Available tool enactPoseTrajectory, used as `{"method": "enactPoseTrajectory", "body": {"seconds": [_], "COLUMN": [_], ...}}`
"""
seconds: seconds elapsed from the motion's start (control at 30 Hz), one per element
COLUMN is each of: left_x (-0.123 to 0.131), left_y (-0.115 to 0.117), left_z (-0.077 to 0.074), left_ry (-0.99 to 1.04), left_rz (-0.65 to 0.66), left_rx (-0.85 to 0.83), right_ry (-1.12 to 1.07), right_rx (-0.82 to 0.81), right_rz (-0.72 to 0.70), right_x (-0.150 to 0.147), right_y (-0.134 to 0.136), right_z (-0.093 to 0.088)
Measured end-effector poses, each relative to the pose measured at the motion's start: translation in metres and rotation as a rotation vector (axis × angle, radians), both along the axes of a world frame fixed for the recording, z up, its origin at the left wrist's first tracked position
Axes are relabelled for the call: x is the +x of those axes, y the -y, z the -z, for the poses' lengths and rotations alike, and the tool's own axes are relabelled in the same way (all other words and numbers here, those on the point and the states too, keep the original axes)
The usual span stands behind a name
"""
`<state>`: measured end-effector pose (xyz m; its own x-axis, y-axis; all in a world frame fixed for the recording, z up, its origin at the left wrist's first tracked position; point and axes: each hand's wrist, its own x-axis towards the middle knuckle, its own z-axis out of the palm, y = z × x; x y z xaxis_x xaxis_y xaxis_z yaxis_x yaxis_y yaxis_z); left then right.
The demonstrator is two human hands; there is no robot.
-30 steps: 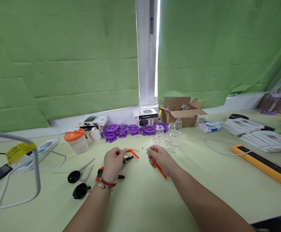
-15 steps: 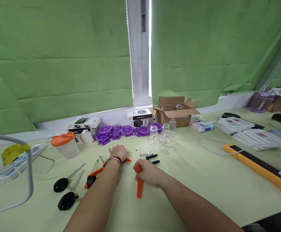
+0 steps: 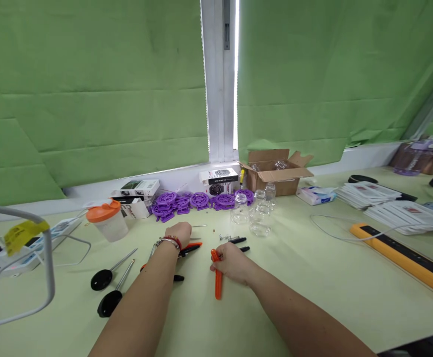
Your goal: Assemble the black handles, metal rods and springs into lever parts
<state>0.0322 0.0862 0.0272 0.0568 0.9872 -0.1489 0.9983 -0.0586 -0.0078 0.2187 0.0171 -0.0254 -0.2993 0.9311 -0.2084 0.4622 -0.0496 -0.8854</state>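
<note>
My right hand [image 3: 233, 263] is closed round an orange plastic handle-like piece [image 3: 218, 283], which points down toward me. A coil spring [image 3: 225, 237] and black rod-like pieces [image 3: 240, 240] lie just beyond that hand. Palm down on the table, my left hand [image 3: 178, 233] has its fingers curled in and mostly hidden. A thin metal pin [image 3: 200, 226] sticks out beside it; whether it is gripped I cannot make out. Under and beside the left wrist lie orange and black parts [image 3: 191, 248], partly covered by my arm. Two black knobs with metal rods [image 3: 102, 279] rest to the left.
Purple plastic wheel-shaped parts [image 3: 199, 200] line the back, beside small glass jars [image 3: 260, 227] and an open cardboard box [image 3: 281, 178]. An orange-lidded cup [image 3: 108, 225], a power strip [image 3: 62, 228] and a grey wire frame [image 3: 48, 277] stand left. Right are paper stacks [image 3: 367, 193] and a long yellow bar [image 3: 398, 260].
My left hand has drawn its fingers in and shifted slightly left, exposing more of the thin pin and orange-black parts. My right hand keeps the orange piece. The view has swung slightly left.
</note>
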Motion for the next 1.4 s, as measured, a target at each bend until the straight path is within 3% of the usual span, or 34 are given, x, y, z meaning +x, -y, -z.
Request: {"method": "enactPoseTrajectory", "body": {"seconds": [0.17, 0.5, 0.87, 1.2, 1.4], "left_x": [-0.008, -0.009, -0.008, -0.013, -0.016], "left_y": [0.004, 0.013, 0.023, 0.027, 0.025], "left_z": [0.003, -0.012, -0.020, -0.015, -0.008], "left_ry": [0.013, 0.027, 0.040, 0.088, 0.111], "left_rz": [0.031, 0.201, 0.181, 0.136, 0.212], "left_rx": [-0.006, -0.074, -0.098, -0.121, -0.066], "right_ry": [0.019, -0.014, 0.006, 0.056, 0.056], "right_rx": [0.014, -0.010, -0.022, 0.033, 0.035], "right_rz": [-0.012, -0.026, -0.002, -0.020, -0.023], "right_x": [0.001, 0.002, 0.001, 0.001, 0.001], "right_y": [0.002, 0.003, 0.004, 0.002, 0.002], "right_z": [-0.005, -0.008, -0.013, -0.009, -0.008]}}
